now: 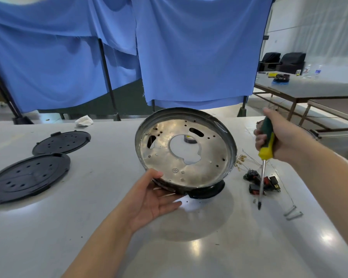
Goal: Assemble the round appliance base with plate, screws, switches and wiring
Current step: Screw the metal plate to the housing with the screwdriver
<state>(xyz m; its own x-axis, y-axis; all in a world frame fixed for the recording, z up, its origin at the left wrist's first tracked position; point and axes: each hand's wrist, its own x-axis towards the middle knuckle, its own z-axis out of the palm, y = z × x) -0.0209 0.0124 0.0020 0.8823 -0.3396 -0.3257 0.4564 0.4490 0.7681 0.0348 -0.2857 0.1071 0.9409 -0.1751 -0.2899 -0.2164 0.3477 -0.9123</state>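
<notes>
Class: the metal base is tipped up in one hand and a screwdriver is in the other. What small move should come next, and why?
Probably lay the metal base flat on the table. The left hand props it tilted at its near rim, while the right hand holds the screwdriver off to the side, tip down. The switches lie loose beside it, not yet fitted.

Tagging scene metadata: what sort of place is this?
Likely a workshop or recording space, not a home: a bare white worktable strewn with switches and black plastic plates, blue cloth screens on stands, and further long tables behind.
</notes>
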